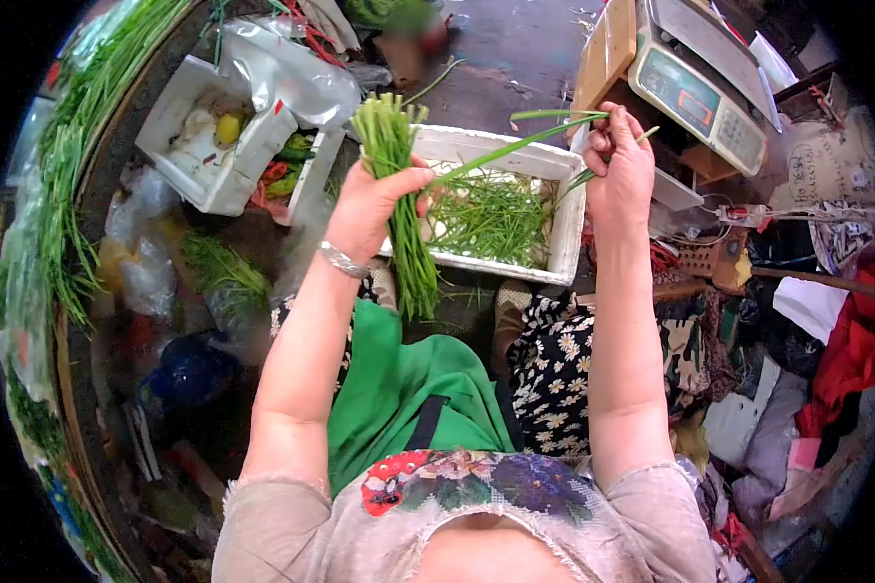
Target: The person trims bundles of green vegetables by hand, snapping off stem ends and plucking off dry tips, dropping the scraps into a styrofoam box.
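My left hand (371, 199) is closed around an upright bunch of green chives (413, 262), their pale cut ends pointing up and away from me. My right hand (616, 155), raised to the right, pinches a few long green blades (515, 148) between thumb and fingers. One of these blades stretches across to the bunch at my left hand. Below and between both hands sits a white foam box (566, 243) with loose green trimmings (491, 219) and pale bits in it. The bunch hides part of the box's left end.
A digital scale (695, 97) stands at the upper right beside a wooden board (605, 53). Another foam box (180, 136) with a yellow item is at the upper left. Long green stalks (68, 175) line the left ledge. Cloths and bags (826, 360) pile up at the right.
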### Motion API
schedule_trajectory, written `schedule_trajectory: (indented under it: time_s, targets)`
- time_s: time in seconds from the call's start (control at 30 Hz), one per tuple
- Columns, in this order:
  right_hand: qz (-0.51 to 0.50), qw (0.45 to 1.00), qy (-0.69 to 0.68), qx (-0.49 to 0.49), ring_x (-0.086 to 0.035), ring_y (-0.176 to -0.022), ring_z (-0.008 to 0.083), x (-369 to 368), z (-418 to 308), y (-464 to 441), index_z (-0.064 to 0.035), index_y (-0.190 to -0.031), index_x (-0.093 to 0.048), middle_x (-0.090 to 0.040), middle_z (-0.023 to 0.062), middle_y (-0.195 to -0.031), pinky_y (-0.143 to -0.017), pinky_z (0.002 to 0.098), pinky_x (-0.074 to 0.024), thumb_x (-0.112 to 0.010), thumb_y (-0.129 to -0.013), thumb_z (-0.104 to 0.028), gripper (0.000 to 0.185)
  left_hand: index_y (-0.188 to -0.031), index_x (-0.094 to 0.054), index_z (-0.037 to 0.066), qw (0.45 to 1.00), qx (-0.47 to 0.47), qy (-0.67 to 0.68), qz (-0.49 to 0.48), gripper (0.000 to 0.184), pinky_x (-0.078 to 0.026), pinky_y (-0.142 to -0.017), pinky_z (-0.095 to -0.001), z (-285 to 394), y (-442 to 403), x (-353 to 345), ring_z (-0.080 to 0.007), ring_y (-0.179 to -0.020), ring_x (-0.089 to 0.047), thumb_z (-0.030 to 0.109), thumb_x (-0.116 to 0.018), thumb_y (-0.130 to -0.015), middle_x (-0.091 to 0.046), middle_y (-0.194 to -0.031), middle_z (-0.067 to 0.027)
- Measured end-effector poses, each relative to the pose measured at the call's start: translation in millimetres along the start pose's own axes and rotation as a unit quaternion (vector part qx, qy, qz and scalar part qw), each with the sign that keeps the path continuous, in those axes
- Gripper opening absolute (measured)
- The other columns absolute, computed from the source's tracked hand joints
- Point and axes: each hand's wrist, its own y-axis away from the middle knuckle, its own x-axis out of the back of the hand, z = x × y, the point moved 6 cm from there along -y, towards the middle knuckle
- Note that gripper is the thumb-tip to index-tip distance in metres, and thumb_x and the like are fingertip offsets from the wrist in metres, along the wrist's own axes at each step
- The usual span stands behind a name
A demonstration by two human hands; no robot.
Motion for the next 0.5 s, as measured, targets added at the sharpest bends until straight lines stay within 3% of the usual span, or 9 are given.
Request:
schedule_trajectory:
  time_s: [0.17,0.33,0.43,0.5]
  targets:
    - [0.039,0.997,0.047,0.053,-0.045,-0.055,0.0053,-0.5,-21.9,1.2,-0.0031,-0.091,-0.061,-0.054,0.0010,-0.069,-0.041,0.0174,-0.0256,-0.056,-0.096,-0.017,0.015,-0.090,-0.060,0.004,0.993,-0.026,-0.018,0.115,0.015,-0.048,-0.057,-0.0265,2.3,-1.9,33.5,-0.0146,-0.066,-0.063,0.009,-0.069,-0.079,-0.066,-0.078,-0.0058]
    - [0.009,0.988,0.144,0.047,-0.044,-0.056,0.0037,-13.5,-7.2,8.8,-0.0049,-0.088,-0.063,-0.053,-0.0032,-0.068,-0.046,0.0183,-0.0297,-0.060,-0.094,-0.019,0.015,-0.090,-0.061,0.004,0.968,-0.140,-0.084,0.190,0.016,-0.047,-0.058,-0.0257,24.5,1.4,43.5,-0.0127,-0.070,-0.062,0.011,-0.071,-0.079,-0.066,-0.079,-0.0045]
    - [-0.048,0.957,0.286,0.031,-0.045,-0.059,0.0044,-34.4,7.5,21.5,-0.0043,-0.092,-0.065,-0.055,-0.0041,-0.071,-0.054,0.0195,-0.0347,-0.061,-0.093,-0.018,0.014,-0.093,-0.063,0.002,0.983,-0.093,-0.098,0.123,0.021,-0.045,-0.056,-0.0223,23.2,-0.2,24.5,-0.0097,-0.064,-0.058,0.011,-0.074,-0.078,-0.066,-0.079,-0.0035]
    - [-0.086,0.952,0.295,0.005,-0.046,-0.060,0.0044,-46.3,21.7,30.9,-0.0047,-0.093,-0.065,-0.056,-0.0039,-0.072,-0.054,0.0199,-0.0356,-0.060,-0.093,-0.018,0.015,-0.095,-0.064,0.001,0.993,-0.059,-0.085,0.052,0.022,-0.044,-0.054,-0.0206,22.0,1.6,1.7,-0.0073,-0.059,-0.055,0.011,-0.075,-0.078,-0.066,-0.079,-0.0026]
